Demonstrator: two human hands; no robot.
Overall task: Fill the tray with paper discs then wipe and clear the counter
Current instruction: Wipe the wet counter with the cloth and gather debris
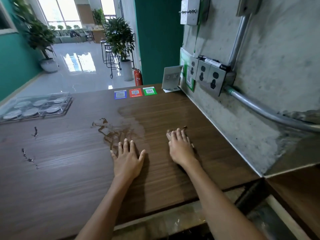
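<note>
A clear plastic tray (66,103) sits at the counter's far left, with several grey-white paper discs (31,112) lying in its compartments. My left hand (127,159) lies flat on the brown wooden counter (69,170), fingers spread, at the near edge of a smeared wet patch (114,134). My right hand (180,147) presses with straight fingers on a small brown cloth (183,128), of which only the far edge shows past my fingertips. The wood between and beyond my hands has a damp sheen.
Small water streaks (35,131) dot the left side of the counter. Three QR code stickers (135,92) and a small card stand (171,77) are at the far edge. A concrete wall with sockets (207,77) and a metal conduit (259,108) borders the right.
</note>
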